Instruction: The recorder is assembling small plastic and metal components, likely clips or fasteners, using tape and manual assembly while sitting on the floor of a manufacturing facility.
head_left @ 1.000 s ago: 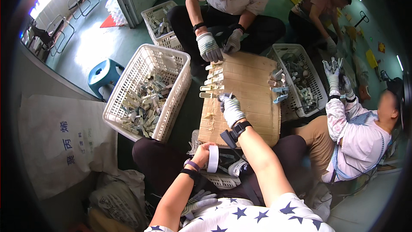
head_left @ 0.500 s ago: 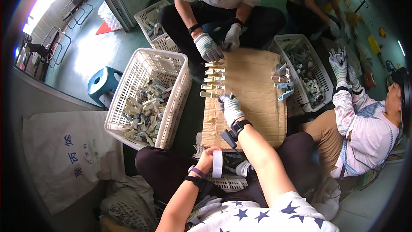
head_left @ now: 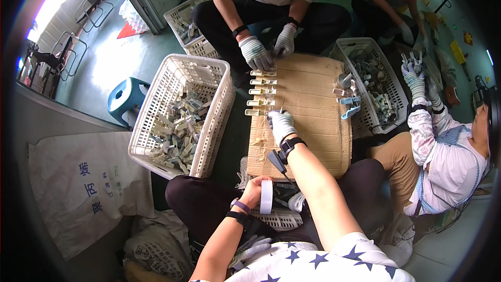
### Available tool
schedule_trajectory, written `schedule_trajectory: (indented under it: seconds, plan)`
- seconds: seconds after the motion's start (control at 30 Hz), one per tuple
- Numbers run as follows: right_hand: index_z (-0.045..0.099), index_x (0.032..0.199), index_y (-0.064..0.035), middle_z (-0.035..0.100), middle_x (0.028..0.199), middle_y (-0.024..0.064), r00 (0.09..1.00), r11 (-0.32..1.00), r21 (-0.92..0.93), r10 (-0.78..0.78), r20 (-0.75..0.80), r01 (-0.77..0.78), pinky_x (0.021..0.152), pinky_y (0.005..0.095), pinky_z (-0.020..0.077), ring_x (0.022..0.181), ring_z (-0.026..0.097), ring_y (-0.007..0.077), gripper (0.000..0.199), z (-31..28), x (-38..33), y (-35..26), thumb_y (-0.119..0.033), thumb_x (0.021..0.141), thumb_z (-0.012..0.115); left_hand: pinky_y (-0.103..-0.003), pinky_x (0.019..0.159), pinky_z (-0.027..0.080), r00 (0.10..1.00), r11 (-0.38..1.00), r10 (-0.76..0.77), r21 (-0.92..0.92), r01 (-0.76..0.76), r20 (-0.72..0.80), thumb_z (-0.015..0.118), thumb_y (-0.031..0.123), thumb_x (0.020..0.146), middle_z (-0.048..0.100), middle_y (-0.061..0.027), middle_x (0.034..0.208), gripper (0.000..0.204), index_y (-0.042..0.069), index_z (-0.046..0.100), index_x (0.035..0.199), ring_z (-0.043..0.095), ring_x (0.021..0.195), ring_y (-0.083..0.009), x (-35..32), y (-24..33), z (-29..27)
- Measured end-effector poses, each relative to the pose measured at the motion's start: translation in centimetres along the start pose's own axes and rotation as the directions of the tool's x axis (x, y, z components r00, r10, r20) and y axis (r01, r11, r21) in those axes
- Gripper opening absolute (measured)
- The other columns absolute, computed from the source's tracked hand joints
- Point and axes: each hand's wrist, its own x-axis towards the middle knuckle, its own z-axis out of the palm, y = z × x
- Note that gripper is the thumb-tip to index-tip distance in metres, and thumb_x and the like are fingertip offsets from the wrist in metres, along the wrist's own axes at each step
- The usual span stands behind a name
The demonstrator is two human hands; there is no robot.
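My bare left hand (head_left: 252,192), low in front of me, is closed on a white band shaped like a roll of tape (head_left: 266,197). My right hand (head_left: 282,124) wears a pale glove with grey fingertips and rests over the left part of a cardboard sheet (head_left: 308,141). Its fingers are bent together near a small pointed bit; whatever they hold is too small to make out. Just beyond these fingers, several pale clothes-peg-like clips (head_left: 262,92) line the cardboard's left edge. Blue clips (head_left: 349,105) sit at the right edge.
A white basket (head_left: 136,149) of mixed clips stands left; another white basket (head_left: 401,102) is at the right. Opposite, a person's gloved hands (head_left: 255,52) are at the cardboard's far edge. At right, a co-worker's gloved hands (head_left: 415,73) hold clips. A blue stool (head_left: 121,96) stands far left.
The whole view has shifted slightly. My right hand stays beside the row of clips, and my left hand keeps the white band. The opposite person's hands have moved a little.
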Motion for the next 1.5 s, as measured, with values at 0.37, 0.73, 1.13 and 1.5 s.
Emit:
schedule_trajectory:
  seconds: [0.37, 0.73, 1.13, 1.5]
  plan:
    - [0.059, 0.079, -0.005, 0.056, 0.062, 0.0037, 0.992, 0.986, -0.159, -0.062, -0.111, 0.044, 0.047, 0.0286, 0.0386, 0.051, 0.05, 0.0135, 0.006, 0.6, 1.7, 1.3, -0.01, 0.077, 0.059, -0.022, 0.057, 0.047, 1.0, 1.0, 0.008, -0.027, -0.007, 0.01, 0.061, 0.006, 0.086, 0.062, -0.0001, 0.081, 0.005, 0.005, 0.063, 0.09, 0.058, 0.067, -0.0089, -0.2, 0.1, 0.0]
    - [0.062, 0.077, 0.002, 0.06, 0.069, 0.0158, 0.975, 0.912, -0.411, -0.104, -0.195, 0.015, 0.055, 0.0348, 0.0441, 0.061, 0.059, 0.0242, 0.017, -0.3, 4.7, 2.7, -0.014, 0.071, 0.059, -0.024, 0.062, 0.049, 1.0, 1.0, 0.006, -0.025, -0.007, -0.011, 0.063, -0.001, 0.08, 0.062, 0.0005, 0.08, 0.013, 0.004, 0.063, 0.092, 0.058, 0.069, -0.0084, -0.6, 0.3, 0.1]
    - [0.061, 0.107, -0.0003, 0.063, 0.107, 0.0221, 0.976, 0.479, -0.875, -0.152, -0.155, -0.064, 0.087, 0.0396, 0.0488, 0.104, 0.059, 0.0366, 0.054, -2.4, 0.7, -2.3, -0.037, 0.069, 0.075, -0.021, 0.056, 0.046, 0.999, 1.0, -0.004, 0.031, 0.005, -0.034, 0.063, 0.002, 0.082, 0.062, 0.0012, 0.075, 0.005, 0.004, 0.063, 0.087, 0.057, 0.063, -0.0076, 0.2, 0.4, 0.3]
    - [0.062, 0.104, -0.0057, 0.058, 0.073, 0.0002, 0.946, 0.908, -0.3, -0.231, 0.228, 0.293, 0.05, 0.0192, 0.0418, 0.059, 0.052, 0.0058, 0.024, -18.3, -18.2, -7.4, -0.025, 0.089, 0.06, -0.023, 0.064, 0.047, 0.999, 0.995, 0.011, 0.102, -0.006, -0.051, 0.063, 0.004, 0.082, 0.063, -0.0032, 0.083, 0.01, 0.001, 0.063, 0.091, 0.058, 0.073, -0.0103, 0.0, 0.2, -0.3]
